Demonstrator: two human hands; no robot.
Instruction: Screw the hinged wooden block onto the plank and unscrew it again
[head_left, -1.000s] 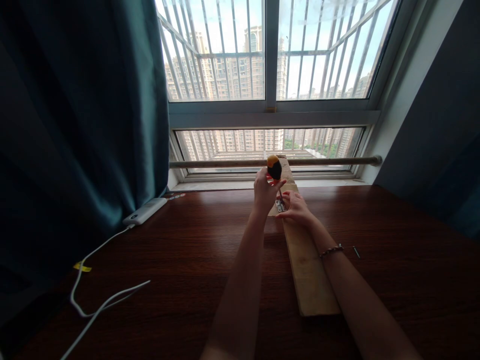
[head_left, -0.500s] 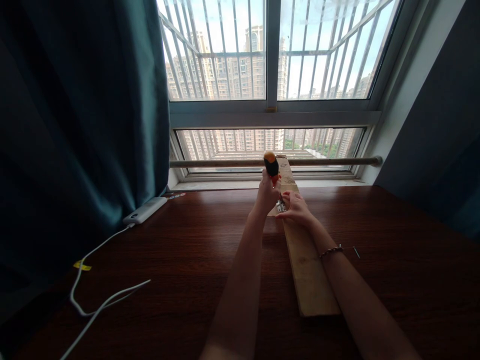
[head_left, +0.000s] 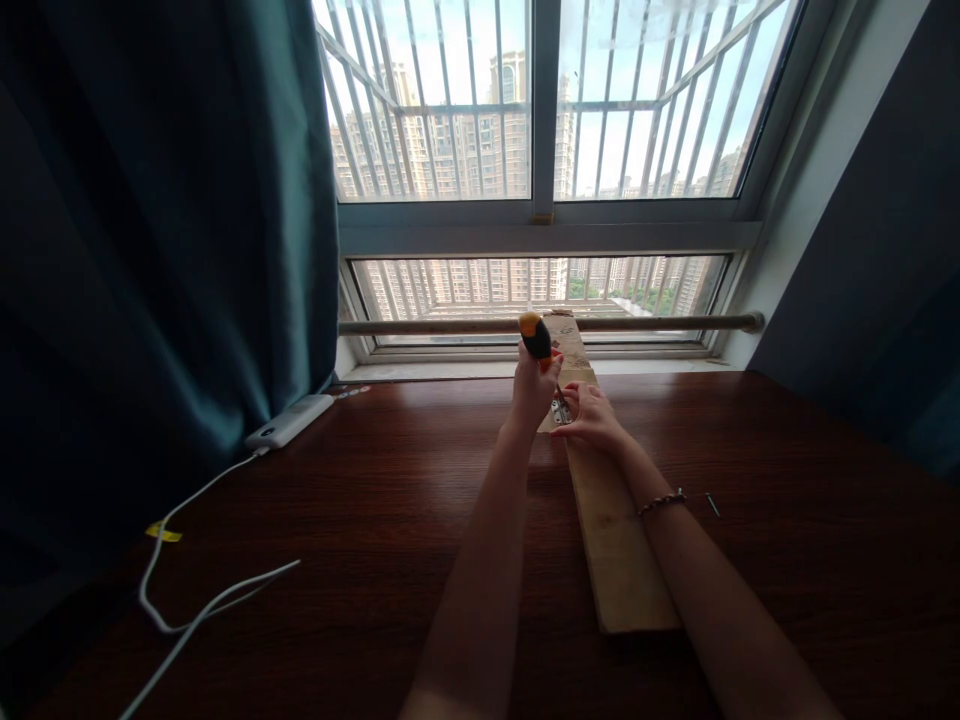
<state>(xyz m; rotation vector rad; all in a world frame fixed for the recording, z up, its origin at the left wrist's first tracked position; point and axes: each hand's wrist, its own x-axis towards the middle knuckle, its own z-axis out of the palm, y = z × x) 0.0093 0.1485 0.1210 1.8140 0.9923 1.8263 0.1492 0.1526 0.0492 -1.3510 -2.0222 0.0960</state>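
My left hand (head_left: 534, 388) is wrapped round the yellow-and-black handle of a screwdriver (head_left: 535, 338), which leans to the left. Its shaft runs down to a small metal hinge (head_left: 561, 411) on a wooden board (head_left: 619, 540). Over the board, my right hand (head_left: 592, 415) has thumb and fingers closed about the hinge and the screwdriver's lower end. These fingers hide part of the hinge, and the very tip of the driver is too small to make out. The board lies lengthwise on the dark tabletop (head_left: 375, 500).
A screw (head_left: 712, 504) lies right of my right wrist. On the left are a white power strip (head_left: 291, 421), a white cable (head_left: 225, 600) and a yellow scrap (head_left: 164, 532). A metal rail (head_left: 450, 327) crosses before the window; a blue curtain (head_left: 187, 200) hangs left.
The screwdriver's handle has tipped to the left and slightly down, with my left hand moving along. My right hand, the hinge and the board hold their place.
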